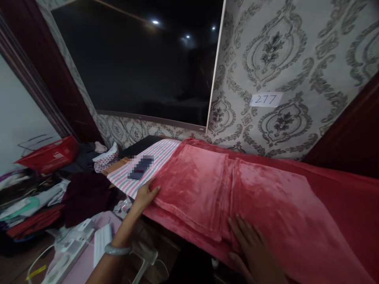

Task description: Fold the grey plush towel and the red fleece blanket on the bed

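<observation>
A plush red blanket (195,185) lies on the stand below the television, folded in layers, with a second folded section (275,201) to its right. At the left edge of the folded part rests my left hand (146,195), thumb and fingers apart, touching the fabric; a bracelet is on that wrist. My right hand (248,240) lies flat on the right section near the fold line, fingers stretched out. A striped cloth (156,152) is to the left of the blanket, with a dark, pixelated phone-like object (140,169) on top.
A large television (142,59) hangs on the patterned wall, beside a paper label (266,99) reading 277. At left are piled clothes (35,205), a red bag (49,154) and a white power strip (69,248) on a pink surface.
</observation>
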`<state>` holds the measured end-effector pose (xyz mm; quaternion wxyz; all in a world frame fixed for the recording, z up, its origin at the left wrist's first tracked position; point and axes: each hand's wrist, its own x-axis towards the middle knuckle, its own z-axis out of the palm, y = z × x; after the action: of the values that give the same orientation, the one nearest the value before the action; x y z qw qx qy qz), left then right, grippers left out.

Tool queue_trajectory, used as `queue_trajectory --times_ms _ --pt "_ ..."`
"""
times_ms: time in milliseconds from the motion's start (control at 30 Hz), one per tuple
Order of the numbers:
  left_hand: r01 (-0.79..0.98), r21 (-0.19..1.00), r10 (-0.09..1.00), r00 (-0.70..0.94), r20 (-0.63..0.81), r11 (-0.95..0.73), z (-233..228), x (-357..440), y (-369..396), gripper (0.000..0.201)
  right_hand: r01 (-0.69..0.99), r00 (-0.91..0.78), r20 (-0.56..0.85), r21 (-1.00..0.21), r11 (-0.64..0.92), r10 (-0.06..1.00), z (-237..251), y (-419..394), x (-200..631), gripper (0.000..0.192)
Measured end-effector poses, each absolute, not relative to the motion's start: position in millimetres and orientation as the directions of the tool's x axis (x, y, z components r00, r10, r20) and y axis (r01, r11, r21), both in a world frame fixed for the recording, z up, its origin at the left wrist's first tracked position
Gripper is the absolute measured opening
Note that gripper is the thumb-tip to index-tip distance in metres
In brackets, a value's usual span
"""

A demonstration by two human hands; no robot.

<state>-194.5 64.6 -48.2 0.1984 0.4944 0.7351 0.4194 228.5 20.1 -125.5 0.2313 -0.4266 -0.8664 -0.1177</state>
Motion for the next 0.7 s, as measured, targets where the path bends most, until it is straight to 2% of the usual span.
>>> queue_trajectory --times_ms 67,133,233,333,500,700 --pt "0.418 0.903 0.903 -0.420 0.091 0.103 -50 -200 60 0.073 0.783 -0.546 0.520 0.037 0.621 0.657 -127 19 223 0.084" --pt "0.320 0.944 0.908 -0.414 0.067 0.076 -52 -201 56 0.085 0.782 -0.547 0.559 0.075 0.619 0.623 -126 18 220 0.082" --pt "0.299 0.950 0.898 -0.437 0.055 0.087 -53 -198 53 0.097 0.774 -0.558 0.601 0.129 0.620 0.572 -120 14 217 0.077" --pt "0.331 0.941 0.897 -0.434 0.080 0.076 -52 -193 52 0.094 0.760 -0.580 0.581 0.134 0.636 0.571 -111 7 215 0.077" --pt "0.315 0.948 0.891 -0.440 0.110 0.039 -52 -190 49 0.084 0.762 -0.520 0.595 -0.001 0.647 0.613 -106 1 212 0.075" --pt "0.246 0.966 0.871 -0.489 0.052 0.081 -52 -186 48 0.095 0.724 -0.426 0.568 -0.253 0.642 0.704 -101 8 213 0.064"
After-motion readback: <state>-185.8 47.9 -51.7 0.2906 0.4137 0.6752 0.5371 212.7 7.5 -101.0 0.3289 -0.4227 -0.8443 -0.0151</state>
